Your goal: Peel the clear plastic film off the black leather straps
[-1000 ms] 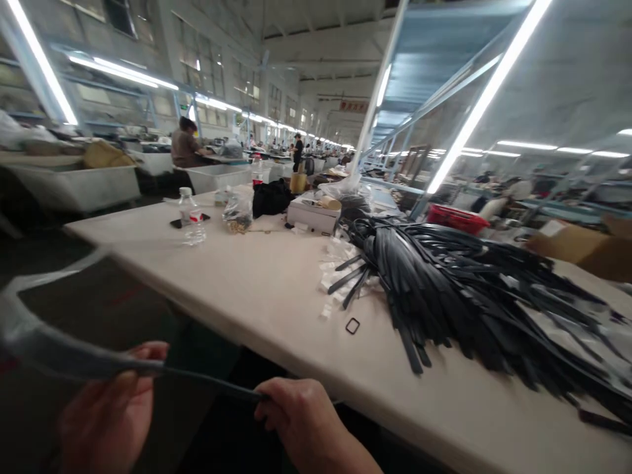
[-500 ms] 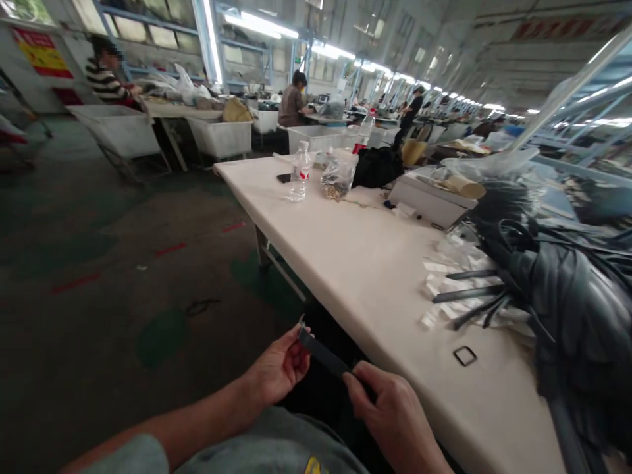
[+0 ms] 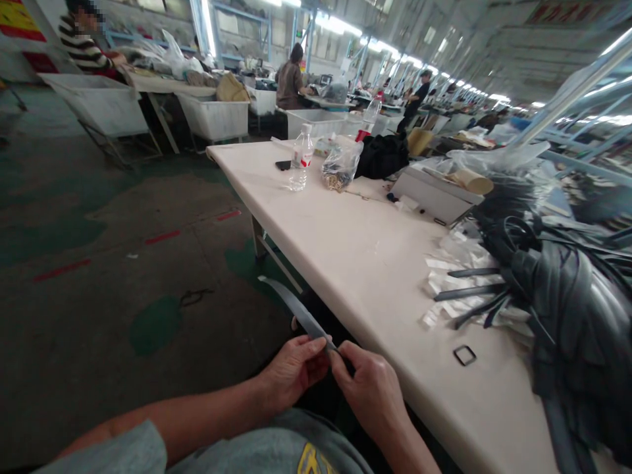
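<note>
A dark grey strap (image 3: 301, 312) is held between my two hands, just off the near edge of the table. My left hand (image 3: 295, 370) pinches it between thumb and fingers, and its free end sticks up and away to the left. Close beside it, my right hand (image 3: 368, 382) is closed around the strap's other part; what lies inside that fist is hidden. On the table to the right lies a black square ring (image 3: 465, 355), apart from both hands. A big pile of dark straps (image 3: 567, 289) spreads over the table's right side, several ends resting on white paper pieces (image 3: 437, 283).
The pale table (image 3: 340, 243) bears a water bottle (image 3: 300, 158), a phone (image 3: 283, 165), a plastic bag of metal parts (image 3: 340, 168), a black bag (image 3: 382, 157) and a white box (image 3: 434, 195). White bins (image 3: 214, 118) stand beyond. Several people work farther back.
My hands have come together along the strap. Its end, earlier at my left fingertips, now extends well past them up and to the left. The camera view has shifted slightly.
</note>
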Tool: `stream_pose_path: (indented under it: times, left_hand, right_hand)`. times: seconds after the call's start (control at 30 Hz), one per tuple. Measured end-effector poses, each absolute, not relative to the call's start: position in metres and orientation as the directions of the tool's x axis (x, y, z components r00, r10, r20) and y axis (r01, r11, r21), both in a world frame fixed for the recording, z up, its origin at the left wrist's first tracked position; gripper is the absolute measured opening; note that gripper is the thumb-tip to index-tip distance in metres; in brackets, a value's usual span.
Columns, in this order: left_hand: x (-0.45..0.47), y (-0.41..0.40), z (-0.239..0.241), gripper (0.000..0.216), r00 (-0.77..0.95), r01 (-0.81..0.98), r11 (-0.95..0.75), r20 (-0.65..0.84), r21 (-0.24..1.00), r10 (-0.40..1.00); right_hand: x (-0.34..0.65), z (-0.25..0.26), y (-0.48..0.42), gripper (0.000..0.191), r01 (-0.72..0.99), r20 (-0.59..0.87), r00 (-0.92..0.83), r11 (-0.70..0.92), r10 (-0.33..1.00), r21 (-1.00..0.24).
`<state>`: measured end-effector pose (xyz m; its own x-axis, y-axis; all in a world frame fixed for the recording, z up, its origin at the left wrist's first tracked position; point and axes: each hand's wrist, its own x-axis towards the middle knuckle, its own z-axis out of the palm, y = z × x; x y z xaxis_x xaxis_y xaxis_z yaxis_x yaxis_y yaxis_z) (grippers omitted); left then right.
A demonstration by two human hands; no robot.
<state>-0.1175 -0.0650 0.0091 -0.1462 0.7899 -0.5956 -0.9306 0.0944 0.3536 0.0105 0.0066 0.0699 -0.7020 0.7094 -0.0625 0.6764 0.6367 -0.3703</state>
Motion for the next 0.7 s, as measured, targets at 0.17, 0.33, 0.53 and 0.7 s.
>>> stream_pose_path:
  times: [0.17, 0.33, 0.53, 0.7]
  left_hand:
    - [-0.140, -0.055, 0.015, 0.003, -0.254, -0.911, 0.028, -0.614, 0.411, 0.747]
    - [-0.155, -0.048, 0.013, 0.003, -0.261, -0.909, 0.029, -0.623, 0.415, 0.737]
    - [-0.147, -0.049, 0.016, 0.007, -0.203, -0.919, 0.089, -0.656, 0.384, 0.727]
    - [-0.135, -0.058, 0.020, 0.008, -0.052, -0.932, 0.214, -0.692, 0.292, 0.720]
  right_hand:
    - [0.030, 0.074, 0.011, 0.040, 0.524, 0.021, -0.775, 0.660, 0.632, -0.538]
    - [0.068, 0.096, 0.010, 0.050, 0.191, 0.239, -0.893, 0.801, 0.382, -0.567]
    - [0.072, 0.108, 0.011, 0.041, 0.004, 0.366, -0.893, 0.817, 0.263, -0.577]
    - [0.050, 0.080, 0.015, 0.035, 0.142, 0.364, -0.837, 0.804, 0.409, -0.578]
